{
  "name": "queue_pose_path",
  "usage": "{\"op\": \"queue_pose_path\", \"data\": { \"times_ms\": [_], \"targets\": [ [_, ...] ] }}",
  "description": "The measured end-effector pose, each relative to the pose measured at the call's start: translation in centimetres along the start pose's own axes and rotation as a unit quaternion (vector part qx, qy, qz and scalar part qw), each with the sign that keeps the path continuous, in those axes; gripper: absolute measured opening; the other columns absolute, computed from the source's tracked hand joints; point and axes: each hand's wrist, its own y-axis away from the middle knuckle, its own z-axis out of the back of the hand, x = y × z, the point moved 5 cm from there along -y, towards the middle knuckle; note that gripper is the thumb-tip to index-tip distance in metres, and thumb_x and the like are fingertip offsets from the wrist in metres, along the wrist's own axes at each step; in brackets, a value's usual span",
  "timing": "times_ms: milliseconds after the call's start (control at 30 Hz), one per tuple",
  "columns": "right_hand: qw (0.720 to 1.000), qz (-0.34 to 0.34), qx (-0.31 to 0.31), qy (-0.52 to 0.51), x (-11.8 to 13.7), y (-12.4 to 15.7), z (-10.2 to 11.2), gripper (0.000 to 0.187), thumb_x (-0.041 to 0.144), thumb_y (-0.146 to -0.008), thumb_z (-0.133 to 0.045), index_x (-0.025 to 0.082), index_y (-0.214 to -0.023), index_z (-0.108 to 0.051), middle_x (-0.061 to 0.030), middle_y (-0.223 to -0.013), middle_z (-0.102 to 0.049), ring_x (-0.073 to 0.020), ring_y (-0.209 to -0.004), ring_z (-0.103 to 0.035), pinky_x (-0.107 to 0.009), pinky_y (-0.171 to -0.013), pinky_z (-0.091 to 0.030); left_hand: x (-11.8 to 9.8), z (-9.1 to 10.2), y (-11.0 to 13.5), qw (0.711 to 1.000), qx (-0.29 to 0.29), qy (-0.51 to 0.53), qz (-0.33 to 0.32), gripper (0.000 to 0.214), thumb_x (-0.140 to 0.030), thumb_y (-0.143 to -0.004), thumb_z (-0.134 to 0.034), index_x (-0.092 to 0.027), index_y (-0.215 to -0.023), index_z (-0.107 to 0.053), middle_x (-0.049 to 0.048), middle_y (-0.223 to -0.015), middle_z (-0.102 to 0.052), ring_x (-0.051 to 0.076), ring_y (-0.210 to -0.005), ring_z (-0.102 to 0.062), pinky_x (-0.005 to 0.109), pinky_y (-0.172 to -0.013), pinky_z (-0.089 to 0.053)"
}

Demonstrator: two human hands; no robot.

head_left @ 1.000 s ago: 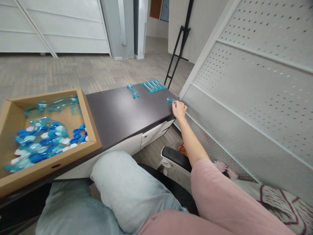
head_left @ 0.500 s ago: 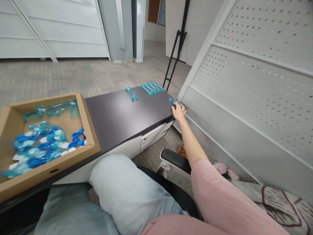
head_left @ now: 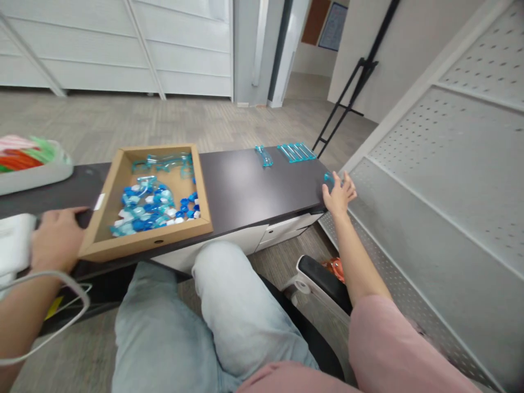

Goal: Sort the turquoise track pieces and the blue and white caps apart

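My right hand (head_left: 339, 194) hovers at the right end of the dark desk (head_left: 245, 188), fingers spread and empty, just beside a small clear blue piece (head_left: 328, 177) lying near the desk's edge. My left hand (head_left: 57, 237) rests at the desk's near left edge, closed around a white object (head_left: 14, 243) with a grey cord (head_left: 49, 311) hanging from it. Between them stands a cardboard tray (head_left: 149, 240) holding several blue, white and clear plastic pieces (head_left: 151, 210). Further back on the desk lie a curved clear blue piece (head_left: 264, 155) and a row of straight blue tubes (head_left: 296, 152).
A grey bin (head_left: 33, 169) with red and green items stands at the far left of the desk. A white perforated panel (head_left: 442, 180) rises close on the right. A black stand (head_left: 352, 87) leans behind the desk. My knees and a chair armrest (head_left: 321, 275) are below.
My right hand has let go of the small blue piece and opened its fingers. The view has swung left, bringing my left hand and the grey bin into sight.
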Motion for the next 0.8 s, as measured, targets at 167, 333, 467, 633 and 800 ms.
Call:
{"op": "queue_pose_path", "data": {
  "times_ms": [167, 333, 467, 633, 800],
  "targets": [
    [0.993, 0.098, -0.038, -0.046, 5.1, -0.7, 0.9, 0.072, 0.045, -0.103, -0.068, 0.022, -0.171, -0.067, -0.0329, -0.189, -0.043, -0.0500, -0.163, -0.046, -0.074, -0.126, -0.040, 2.7, -0.5, -0.6, 0.988, -0.132, 0.062, 0.046, 0.096, -0.080, -0.102, -0.027, -0.018, -0.168, -0.062, 0.0235, -0.179, -0.056, 0.043, -0.166, -0.054, 0.059, -0.142, -0.044],
    [0.952, 0.270, 0.051, -0.134, 15.1, 3.2, 1.7, 0.058, 0.051, -0.106, -0.065, 0.028, -0.158, -0.072, -0.0238, -0.178, -0.056, -0.0456, -0.156, -0.057, -0.069, -0.125, -0.046, 2.1, -0.7, -1.2, 0.987, -0.154, 0.035, 0.040, 0.058, -0.040, -0.112, -0.052, -0.011, -0.160, -0.067, 0.0236, -0.167, -0.062, 0.040, -0.151, -0.064, 0.055, -0.135, -0.050],
    [0.868, 0.417, 0.180, -0.200, 26.9, 9.0, 2.2, 0.052, 0.047, -0.111, -0.066, 0.033, -0.161, -0.072, -0.0165, -0.166, -0.069, -0.0436, -0.150, -0.062, -0.063, -0.126, -0.044, 2.1, -0.5, -0.8, 0.984, -0.170, 0.047, 0.015, 0.052, -0.035, -0.113, -0.056, -0.009, -0.156, -0.068, 0.0237, -0.164, -0.064, 0.041, -0.146, -0.066, 0.056, -0.131, -0.052],
    [0.728, 0.549, 0.317, -0.263, 40.7, 15.0, 0.5, 0.040, 0.043, -0.119, -0.065, 0.032, -0.156, -0.076, -0.0114, -0.148, -0.079, -0.0358, -0.135, -0.072, -0.053, -0.122, -0.046, 2.2, -0.8, -1.0, 0.979, -0.196, 0.058, 0.015, 0.050, -0.037, -0.109, -0.058, -0.016, -0.151, -0.073, 0.0249, -0.158, -0.067, 0.044, -0.148, -0.065, 0.056, -0.129, -0.052],
    [0.722, 0.576, 0.340, -0.178, 45.9, 18.3, -3.5, 0.038, 0.033, -0.113, -0.077, 0.032, -0.151, -0.080, -0.0132, -0.161, -0.074, -0.0387, -0.147, -0.070, -0.054, -0.122, -0.050, 2.5, -1.1, -1.5, 0.976, -0.208, 0.066, 0.014, 0.049, -0.038, -0.108, -0.058, -0.020, -0.150, -0.075, 0.0241, -0.157, -0.068, 0.044, -0.147, -0.067, 0.055, -0.127, -0.053]
  ]
}}
